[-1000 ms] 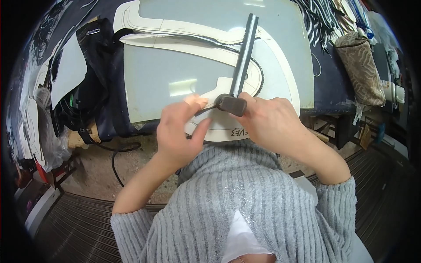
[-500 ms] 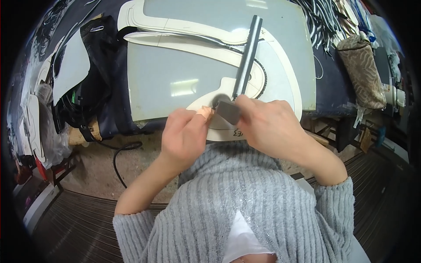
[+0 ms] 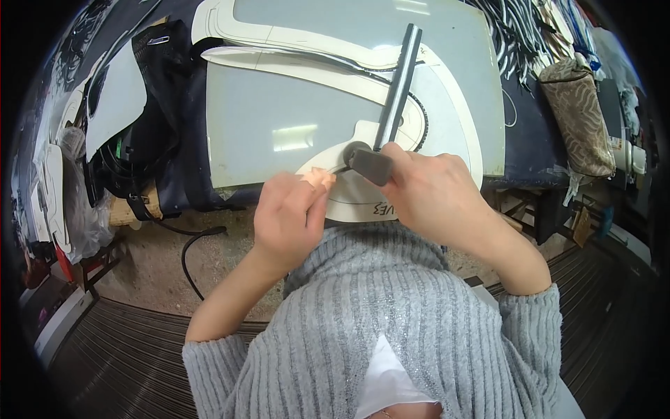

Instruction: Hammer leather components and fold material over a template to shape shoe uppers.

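My right hand (image 3: 436, 192) is closed round a hammer whose dark grey head (image 3: 368, 163) shows a round face and a wedge end; its handle is hidden by my fingers. Below and around the head lies a cream curved pattern piece (image 3: 352, 211), with handwriting at its near edge. My left hand (image 3: 289, 216), with pale orange wraps on fingertips, is pinched together just left of the hammer head. A thin dark line shows beside those fingertips, but what they hold is unclear. A shiny metal bar (image 3: 400, 87) lies across the pattern, over a dark toothed band (image 3: 423, 119) following the curve.
The work sits on a pale grey board (image 3: 279, 164) on a dark-covered table. At left are a black bag (image 3: 157, 105) and a white panel (image 3: 118, 115). A patterned pouch (image 3: 578, 119) and a bundle of grey strips (image 3: 520, 35) lie at right.
The hammer head has turned and shifted slightly to the right with my right hand. My left fingertips have moved a little left, apart from the hammer head. The bar stays on the pattern.
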The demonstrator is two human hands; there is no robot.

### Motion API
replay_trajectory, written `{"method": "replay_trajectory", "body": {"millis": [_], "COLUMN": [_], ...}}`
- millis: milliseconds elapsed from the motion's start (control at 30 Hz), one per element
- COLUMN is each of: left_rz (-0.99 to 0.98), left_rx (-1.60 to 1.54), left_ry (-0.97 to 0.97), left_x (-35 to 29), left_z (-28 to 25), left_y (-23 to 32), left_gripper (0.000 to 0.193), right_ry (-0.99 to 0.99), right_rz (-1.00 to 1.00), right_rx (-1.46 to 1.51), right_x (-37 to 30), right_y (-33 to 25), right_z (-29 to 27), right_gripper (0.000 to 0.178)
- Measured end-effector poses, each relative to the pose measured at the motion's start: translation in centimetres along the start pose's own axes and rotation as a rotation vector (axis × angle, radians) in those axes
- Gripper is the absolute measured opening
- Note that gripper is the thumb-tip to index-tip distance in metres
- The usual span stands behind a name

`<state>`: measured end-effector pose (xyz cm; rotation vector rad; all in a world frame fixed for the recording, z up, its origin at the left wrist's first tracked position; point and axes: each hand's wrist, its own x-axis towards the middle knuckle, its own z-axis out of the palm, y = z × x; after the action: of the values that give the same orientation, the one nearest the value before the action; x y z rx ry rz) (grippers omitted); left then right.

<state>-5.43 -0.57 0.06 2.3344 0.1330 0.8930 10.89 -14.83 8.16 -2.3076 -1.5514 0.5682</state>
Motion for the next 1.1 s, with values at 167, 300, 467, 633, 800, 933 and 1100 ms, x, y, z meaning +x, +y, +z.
{"method": "replay_trajectory", "body": {"millis": [167,300,467,633,800,933,1100], "left_rz": [0.069,0.059,-0.107,0.083,0.187,0.175,0.205], "left_rx": [0.014,0.032,-0.048,0.03,0.092,0.11,0.17], "left_ry": [0.028,0.016,0.023,-0.066,-0.058,-0.157,-0.208], "left_x": [0.2,0.1,-0.7,-0.4,0.0,0.6,0.1], "left_z": [0.3,0.2,-0.3,-0.8,-1.0,-1.8,-2.4], "left_y": [-0.3,-0.2,-0.2,-0.4,-0.8,-0.1,0.1], "left_gripper": [0.04,0.043,0.043,0.033,0.03,0.038,0.049], "right_ry": [-0.039,0.023,-0.024,0.028,-0.002,-0.021,-0.011], "right_rz": [-0.069,-0.08,-0.055,-0.074,-0.095,-0.069,-0.046], "right_rx": [-0.044,-0.05,-0.09,-0.064,0.007,-0.051,0.007], "right_x": [0.2,0.1,0.4,0.5,0.9,1.2,1.2], "right_y": [-0.5,-0.4,-0.2,0.1,-1.0,-0.4,-0.6], "right_z": [0.3,0.7,0.8,0.9,0.4,0.6,0.1], "right_gripper": [0.032,0.033,0.033,0.033,0.032,0.032,0.032]}}
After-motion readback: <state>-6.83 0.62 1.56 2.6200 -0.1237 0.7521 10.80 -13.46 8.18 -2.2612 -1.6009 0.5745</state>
